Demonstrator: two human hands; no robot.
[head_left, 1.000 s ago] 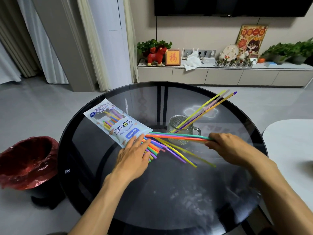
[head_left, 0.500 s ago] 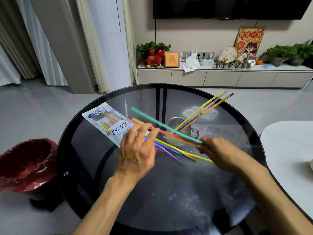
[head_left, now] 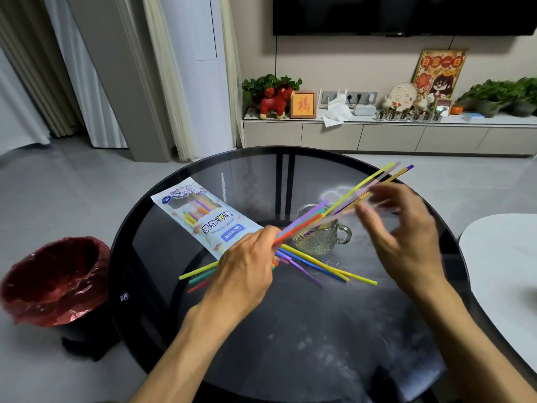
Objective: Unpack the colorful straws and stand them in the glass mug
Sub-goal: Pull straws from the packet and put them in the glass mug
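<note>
A clear glass mug (head_left: pixel 322 241) stands near the middle of the round dark glass table (head_left: pixel 290 344). Several straws (head_left: pixel 377 177) lean in it, tips pointing up and to the right. My left hand (head_left: pixel 247 269) is shut on a bundle of colorful straws (head_left: pixel 302 221), held slanting, with its upper ends over the mug's mouth. My right hand (head_left: pixel 404 228), blurred and with fingers apart, hovers by the leaning straws to the right of the mug. Yellow, blue and purple loose straws (head_left: pixel 328 269) lie on the glass in front of the mug. The straw package (head_left: pixel 203 218) lies to the left.
A bin with a red liner (head_left: pixel 55 280) stands on the floor to the left of the table. The edge of a white table (head_left: pixel 499 271) is close on the right. A low cabinet (head_left: pixel 389 135) with plants and ornaments runs along the back wall.
The straws went from my right hand to my left, which now grips them as a bundle tilted over the mug. My right hand let go and rose to the mug's right.
</note>
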